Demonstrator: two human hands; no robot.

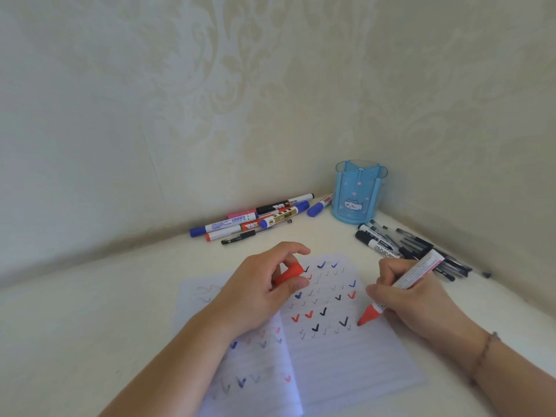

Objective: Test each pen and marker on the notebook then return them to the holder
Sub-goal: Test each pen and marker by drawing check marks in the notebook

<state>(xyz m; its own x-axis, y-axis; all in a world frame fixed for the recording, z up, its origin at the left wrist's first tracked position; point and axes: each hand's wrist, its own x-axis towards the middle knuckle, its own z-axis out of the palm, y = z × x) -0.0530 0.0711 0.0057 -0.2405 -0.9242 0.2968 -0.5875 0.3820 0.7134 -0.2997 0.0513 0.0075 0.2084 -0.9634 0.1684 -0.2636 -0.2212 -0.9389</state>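
Pale patterned walls meet at a corner; white tabletop point(90, 311) below. Right hand point(412, 299) grips red marker point(400, 287), long axis running up-right to down-left, tip just above the notebook point(346, 356) right page near the last ticks. Left hand point(258, 293) pinches its cap point(288, 273). Holder point(358, 194) stands far, right of centre, nearer the right hand. One marker point(383, 247) reads "WHITEBOARD".

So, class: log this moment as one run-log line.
step: testing red marker | right hand: grips marker, tip at notebook | left hand: holds red cap | holder: looks empty
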